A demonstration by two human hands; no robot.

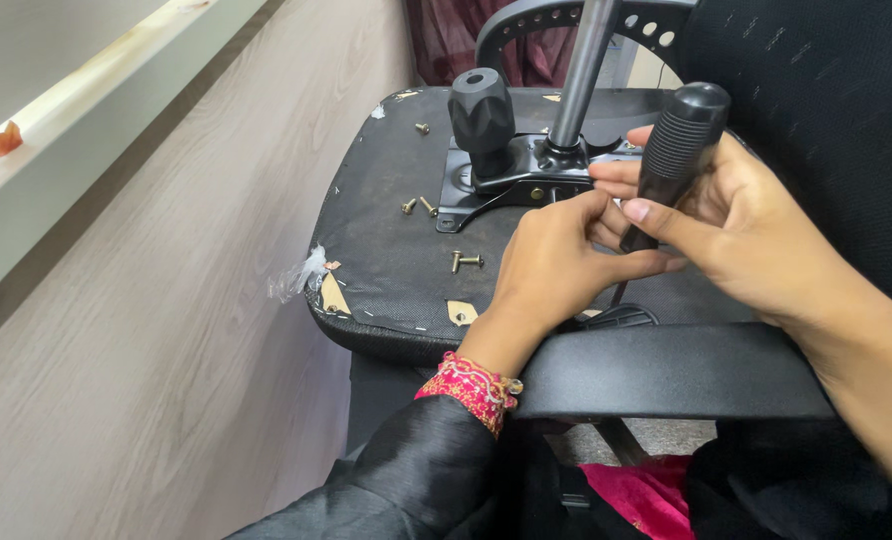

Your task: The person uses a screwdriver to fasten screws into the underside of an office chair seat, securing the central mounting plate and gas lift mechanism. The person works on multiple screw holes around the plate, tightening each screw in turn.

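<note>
An office chair lies upturned, the black underside of its seat (pixel 396 250) facing up. A black metal mechanism plate (pixel 511 180) with a round knob (pixel 482 115) and a grey gas-lift post (pixel 581 70) is fixed on it. My right hand (pixel 746 225) grips a screwdriver by its black ribbed handle (pixel 681 150), tip pointing down toward the plate. My left hand (pixel 556 265) is closed around the lower shaft near the tip, which is hidden. Loose brass screws (pixel 466 261) lie on the seat underside left of my hands.
A black armrest (pixel 666 370) crosses in front of my wrists. The mesh backrest (pixel 826 90) stands at the right. A light wood-look wall (pixel 166 300) runs along the left. More screws (pixel 418 207) lie near the plate's corner.
</note>
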